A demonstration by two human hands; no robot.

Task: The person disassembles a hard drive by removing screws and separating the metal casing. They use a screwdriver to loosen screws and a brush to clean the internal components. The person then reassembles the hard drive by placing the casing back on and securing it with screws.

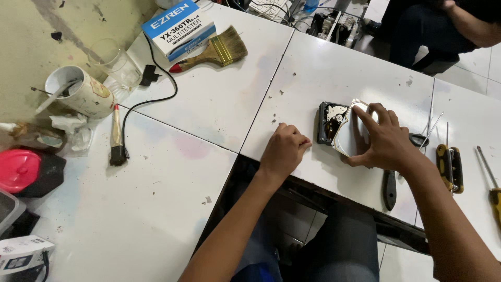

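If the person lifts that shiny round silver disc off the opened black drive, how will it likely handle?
The shiny round silver disc looks rigid and thin, so it should probably lift flat without flexing. Its mirror-like face suggests a slippery surface that marks easily, which may be why the right hand spreads its fingers across it. Tilted against the opened black drive, it could slide if released.

Views: only one, the head camera.
Position: it sat above the near edge of the white table (209, 104), over the person's lap.
Direction: it looked steeply down and slightly forward across the table.
Nearness: close, with both forearms filling the lower frame.
Coverage: the table spread left, right and beyond; floor tiles showed at the far right.
Overlap: none, with no second view.
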